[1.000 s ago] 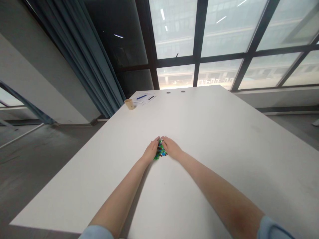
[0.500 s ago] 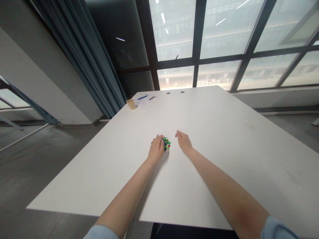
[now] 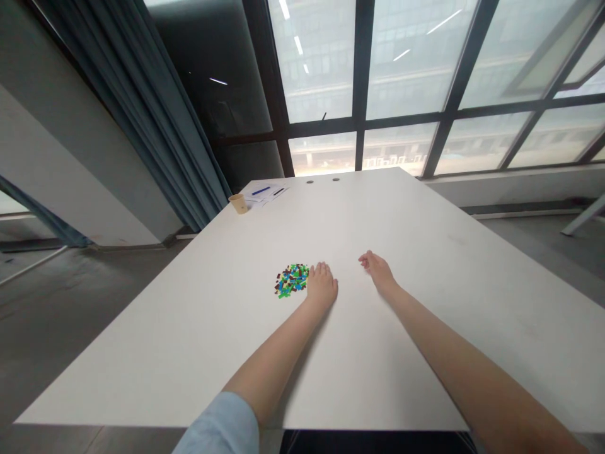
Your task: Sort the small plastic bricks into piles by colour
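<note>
Small plastic bricks (image 3: 292,280), seemingly toy pieces, spread in a loose heap on white counter (image 3: 198,353); left hand (image 3: 322,287) lies open just beside them, right hand (image 3: 377,268) open, empty, farther off.

Pale blue cloth sleeve (image 3: 220,425), plain and matte, soft folds, wide cuff ending partway along left forearm (image 3: 274,372), just over near edge of white table (image 3: 142,416). Bare skin from that cuff down to left hand (image 3: 322,287), slim fingers, ungloved. Right forearm (image 3: 463,359) bare across that same edge, through to ungloved right hand (image 3: 378,270). Slim wrists, both sides.
</note>
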Demonstrator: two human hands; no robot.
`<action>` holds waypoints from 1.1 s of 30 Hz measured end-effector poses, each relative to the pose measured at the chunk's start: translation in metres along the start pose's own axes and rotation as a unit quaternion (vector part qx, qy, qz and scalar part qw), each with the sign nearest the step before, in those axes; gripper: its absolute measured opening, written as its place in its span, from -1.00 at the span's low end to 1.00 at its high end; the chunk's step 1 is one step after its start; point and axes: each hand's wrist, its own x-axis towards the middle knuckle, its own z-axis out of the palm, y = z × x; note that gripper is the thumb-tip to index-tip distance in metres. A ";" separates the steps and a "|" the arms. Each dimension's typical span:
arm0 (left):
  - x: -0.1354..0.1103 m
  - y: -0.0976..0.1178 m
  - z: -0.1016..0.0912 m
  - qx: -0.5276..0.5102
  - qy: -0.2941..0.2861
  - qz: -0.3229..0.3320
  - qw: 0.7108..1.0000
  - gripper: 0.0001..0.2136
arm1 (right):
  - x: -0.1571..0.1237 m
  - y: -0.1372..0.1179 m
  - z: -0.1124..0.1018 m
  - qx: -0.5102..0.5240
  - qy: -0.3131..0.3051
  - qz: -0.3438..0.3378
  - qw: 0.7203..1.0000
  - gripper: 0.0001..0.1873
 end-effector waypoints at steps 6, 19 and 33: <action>-0.023 -0.014 -0.019 0.028 0.014 -0.067 0.997 -0.49 | -0.042 0.003 -0.042 -0.083 -0.086 -0.059 0.991 -0.52; -0.098 0.041 -0.006 -0.108 -0.041 0.105 0.988 -0.53 | -0.133 0.004 -0.034 -0.403 -0.138 -0.144 0.893 -0.42; -0.092 0.031 0.000 -0.089 -0.018 0.039 0.995 -0.46 | -0.125 0.014 -0.038 -0.393 -0.073 -0.149 0.904 -0.34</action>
